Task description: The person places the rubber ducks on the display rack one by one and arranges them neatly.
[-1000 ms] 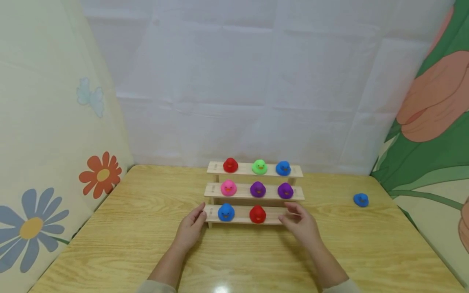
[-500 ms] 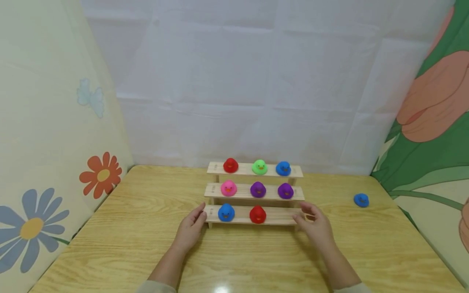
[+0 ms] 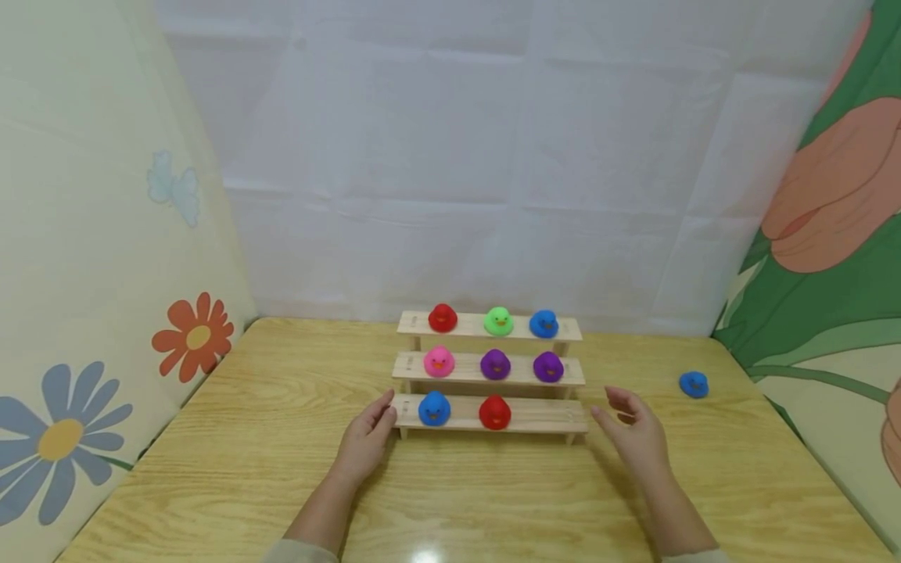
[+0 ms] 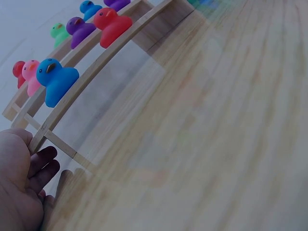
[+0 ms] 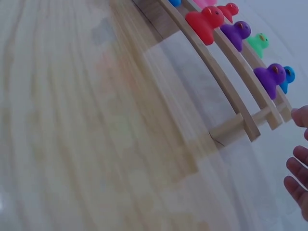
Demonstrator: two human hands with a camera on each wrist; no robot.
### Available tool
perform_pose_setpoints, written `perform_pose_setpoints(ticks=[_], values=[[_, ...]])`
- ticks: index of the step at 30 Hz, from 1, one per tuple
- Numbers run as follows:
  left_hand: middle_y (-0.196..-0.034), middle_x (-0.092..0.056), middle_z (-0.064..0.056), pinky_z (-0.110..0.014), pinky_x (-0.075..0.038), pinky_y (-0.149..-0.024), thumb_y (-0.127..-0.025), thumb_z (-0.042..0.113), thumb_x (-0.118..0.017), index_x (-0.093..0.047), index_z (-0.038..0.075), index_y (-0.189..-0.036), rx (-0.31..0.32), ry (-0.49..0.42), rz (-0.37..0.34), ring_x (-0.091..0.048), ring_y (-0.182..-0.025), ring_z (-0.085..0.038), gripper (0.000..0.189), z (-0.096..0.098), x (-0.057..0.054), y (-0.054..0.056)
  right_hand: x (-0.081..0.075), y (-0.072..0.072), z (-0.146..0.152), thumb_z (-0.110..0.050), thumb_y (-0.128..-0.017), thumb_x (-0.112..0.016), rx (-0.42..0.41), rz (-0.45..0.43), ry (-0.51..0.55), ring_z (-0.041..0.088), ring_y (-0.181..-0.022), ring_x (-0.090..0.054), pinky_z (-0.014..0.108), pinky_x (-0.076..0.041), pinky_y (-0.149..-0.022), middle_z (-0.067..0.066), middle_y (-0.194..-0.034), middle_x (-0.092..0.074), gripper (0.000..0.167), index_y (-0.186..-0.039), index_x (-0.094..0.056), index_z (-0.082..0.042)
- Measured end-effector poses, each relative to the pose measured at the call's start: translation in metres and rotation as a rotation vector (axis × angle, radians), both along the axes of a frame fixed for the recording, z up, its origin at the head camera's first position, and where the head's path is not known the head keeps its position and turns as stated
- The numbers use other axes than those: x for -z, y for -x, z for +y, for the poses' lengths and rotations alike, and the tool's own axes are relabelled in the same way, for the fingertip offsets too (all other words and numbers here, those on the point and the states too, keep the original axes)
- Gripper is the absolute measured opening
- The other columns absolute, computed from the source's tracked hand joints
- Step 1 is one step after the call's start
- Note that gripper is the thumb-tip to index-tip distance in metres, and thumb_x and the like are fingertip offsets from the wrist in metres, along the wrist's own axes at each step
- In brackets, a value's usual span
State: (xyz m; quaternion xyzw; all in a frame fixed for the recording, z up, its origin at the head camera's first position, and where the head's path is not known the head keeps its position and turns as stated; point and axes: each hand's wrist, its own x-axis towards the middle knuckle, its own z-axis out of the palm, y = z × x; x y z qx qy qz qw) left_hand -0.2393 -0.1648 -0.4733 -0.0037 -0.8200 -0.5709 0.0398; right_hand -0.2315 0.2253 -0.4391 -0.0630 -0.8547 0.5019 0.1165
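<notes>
A three-tier wooden stand [image 3: 535,417] with rubber ducks stands on the table. At the left end of its lowest step, my left hand [image 3: 366,438] pinches the board; in the left wrist view the thumb lies at the board's end with fingers below. That step carries a blue duck [image 3: 434,408] and a red duck [image 3: 495,412], and its right part is bare. My right hand [image 3: 640,438] is just off the stand's right end, holding nothing, fingers loosely bent. In the right wrist view its fingertips [image 5: 299,162] show at the right edge.
The middle step has a pink duck [image 3: 439,361] and two purple ducks [image 3: 496,364]. On the top step are a red duck [image 3: 443,318], a green duck [image 3: 498,321] and a blue duck [image 3: 544,324]. Another blue duck [image 3: 694,384] lies on the table [image 3: 711,469] at the right.
My right hand has moved rightward from over the lowest step's right part to beyond its end. The left hand and the ducks have stayed put.
</notes>
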Motion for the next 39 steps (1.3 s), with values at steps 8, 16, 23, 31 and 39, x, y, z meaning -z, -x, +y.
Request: perform_pose_setpoints(ticks=[8, 16, 23, 31, 39], values=[[-0.151, -0.041, -0.022, -0.048, -0.031, -0.118, -0.105, 0.020, -0.046, -0.041, -0.002, -0.146, 0.002, -0.004, 0.011, -0.035, -0.143, -0.037, 0.047, -0.001, 0.000, -0.001, 0.003, 0.004, 0.022, -0.024, -0.095, -0.065, 0.053, -0.016, -0.024, 0.030, -0.128, -0.051, 0.016, -0.040, -0.096, 0.021, -0.138, -0.055, 0.049, -0.137, -0.051, -0.002], [-0.151, -0.040, -0.023, -0.049, -0.031, -0.118, -0.106, 0.021, -0.044, -0.039, -0.003, -0.147, 0.014, 0.016, 0.016, -0.034, -0.143, -0.038, 0.048, -0.002, -0.001, 0.000, 0.007, 0.006, 0.045, -0.028, -0.097, -0.063, 0.079, -0.037, -0.013, 0.032, -0.129, -0.048, 0.023, -0.041, -0.101, 0.025, -0.140, -0.051, 0.054, -0.140, -0.047, 0.000], [-0.151, -0.041, -0.023, -0.049, -0.031, -0.118, -0.105, 0.021, -0.044, -0.040, -0.003, -0.147, 0.004, 0.009, 0.015, -0.034, -0.143, -0.038, 0.048, -0.001, -0.002, 0.000, 0.010, 0.009, 0.063, -0.026, -0.097, -0.061, 0.131, -0.057, 0.009, 0.033, -0.130, -0.044, 0.038, -0.037, -0.107, 0.024, -0.142, -0.048, 0.054, -0.142, -0.044, 0.001], [-0.150, -0.042, -0.022, -0.048, -0.031, -0.119, -0.105, 0.018, -0.046, -0.042, -0.002, -0.146, -0.003, -0.003, 0.013, -0.035, -0.143, -0.037, 0.046, 0.000, -0.002, 0.000, 0.012, 0.013, 0.081, -0.027, -0.097, -0.062, 0.210, -0.044, 0.008, 0.030, -0.127, -0.045, 0.028, -0.038, -0.100, 0.023, -0.141, -0.049, 0.055, -0.141, -0.046, 0.000], [-0.151, -0.041, -0.021, -0.049, -0.030, -0.119, -0.105, 0.018, -0.045, -0.042, -0.002, -0.146, -0.010, 0.016, -0.002, -0.034, -0.143, -0.037, 0.046, 0.001, 0.000, 0.001, 0.009, 0.018, 0.093, -0.027, -0.097, -0.060, 0.223, -0.024, -0.007, 0.037, -0.133, -0.042, 0.044, -0.038, -0.109, 0.026, -0.143, -0.046, 0.057, -0.141, -0.043, 0.005]])
